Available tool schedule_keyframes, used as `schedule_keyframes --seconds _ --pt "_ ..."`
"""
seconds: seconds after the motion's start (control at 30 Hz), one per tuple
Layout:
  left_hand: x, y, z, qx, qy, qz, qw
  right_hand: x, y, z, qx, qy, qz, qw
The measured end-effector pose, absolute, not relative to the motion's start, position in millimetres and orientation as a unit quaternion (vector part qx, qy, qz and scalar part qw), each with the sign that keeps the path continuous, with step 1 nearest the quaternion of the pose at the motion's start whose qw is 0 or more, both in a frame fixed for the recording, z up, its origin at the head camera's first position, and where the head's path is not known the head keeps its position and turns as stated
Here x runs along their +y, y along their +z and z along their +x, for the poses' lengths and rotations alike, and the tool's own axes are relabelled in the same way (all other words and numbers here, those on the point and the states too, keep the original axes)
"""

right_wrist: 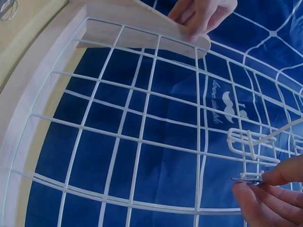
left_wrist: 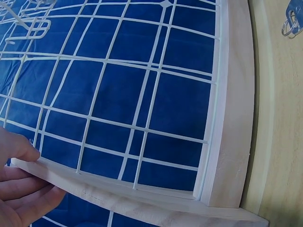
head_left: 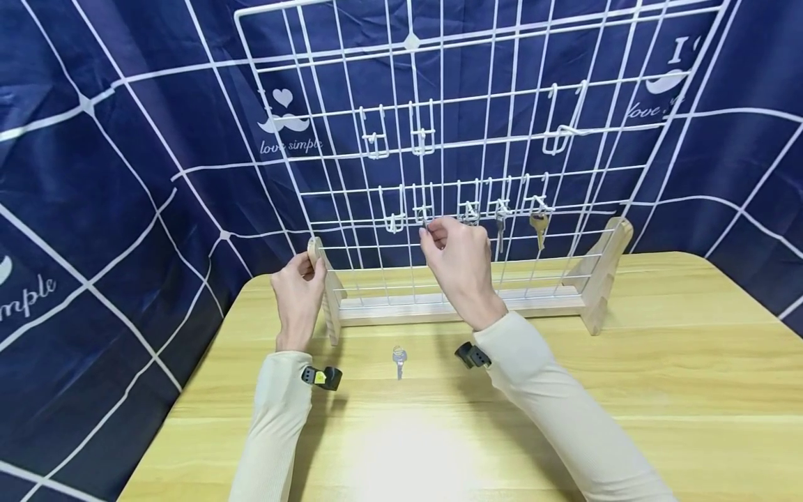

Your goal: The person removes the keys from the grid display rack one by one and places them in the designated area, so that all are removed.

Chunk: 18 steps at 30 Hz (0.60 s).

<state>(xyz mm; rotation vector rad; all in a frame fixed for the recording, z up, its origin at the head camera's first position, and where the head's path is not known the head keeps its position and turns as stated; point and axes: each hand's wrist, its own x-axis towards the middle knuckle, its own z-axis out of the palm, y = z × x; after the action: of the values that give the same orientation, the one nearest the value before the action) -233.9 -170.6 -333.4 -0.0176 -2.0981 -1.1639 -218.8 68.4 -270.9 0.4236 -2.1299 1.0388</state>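
A white wire grid stands in a wooden stand at the back of the table. My left hand grips the top of the stand's left upright, thumb on one face and fingers on the other; the left wrist view shows the hand on that upright. My right hand pinches a small silver key at a lower-row hook, as the right wrist view shows. Another silver key lies on the table in front of the stand.
A silver key and a brass key hang from lower-row hooks to the right of my right hand. Bare hooks sit in the upper row. The wooden table is backed by a blue patterned cloth.
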Motion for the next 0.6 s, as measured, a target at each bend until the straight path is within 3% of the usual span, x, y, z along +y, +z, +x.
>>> schedule_keyframes --seconds 0.6 --pt "-170.1 -334.1 -234.6 -0.810 -0.453 -0.009 0.371 68.9 -271.0 -228.9 -0.824 0.410 0.150 0.362"
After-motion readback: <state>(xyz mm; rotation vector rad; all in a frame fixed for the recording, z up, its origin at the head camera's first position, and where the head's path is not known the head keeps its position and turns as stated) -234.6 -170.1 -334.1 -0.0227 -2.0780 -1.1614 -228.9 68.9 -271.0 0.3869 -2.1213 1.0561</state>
